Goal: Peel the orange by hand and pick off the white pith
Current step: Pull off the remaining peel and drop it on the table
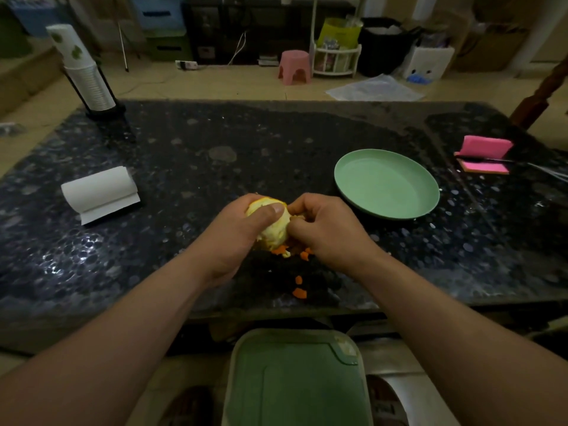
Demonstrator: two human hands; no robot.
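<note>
"While I watch through the head camera, I see the left hand (236,241) wrapped round the pale, mostly stripped round orange (273,226). Its thumb lies across the top, and it holds the fruit just above the dark speckled stone table (184,149), to the near left of the round mint-green plastic plate (384,179)."

"Why lifted rather than set down?"

"I judge it lets the fruit be turned, so the right hand (325,232) can reach any side. That hand's fingers are curled, with the tips pinched against the orange's plate-side flank. I cannot tell whether they nip pith or a last bit of rind, because the knuckles cover it."

"Where does the waste go?"

"Small bright-orange peel scraps (299,292) lie on the table under the hands, nearer me than the plate. I guess the plate waits for the cleaned fruit. It sits just beside the right hand, so the reach is short."

"Anything else about?"

"Well to the plate's left, a white paper towel roll (100,192) lies on its side. Farther left and beyond it, a tall stack of white paper cups (83,72) stands in a black holder. To the plate's right sit folded pink sponge cloths (484,153). Nearer me than the plate, below the table edge, is a pale green plastic lid (295,379). My worry is juice, if the pinch digs too deep."
</note>
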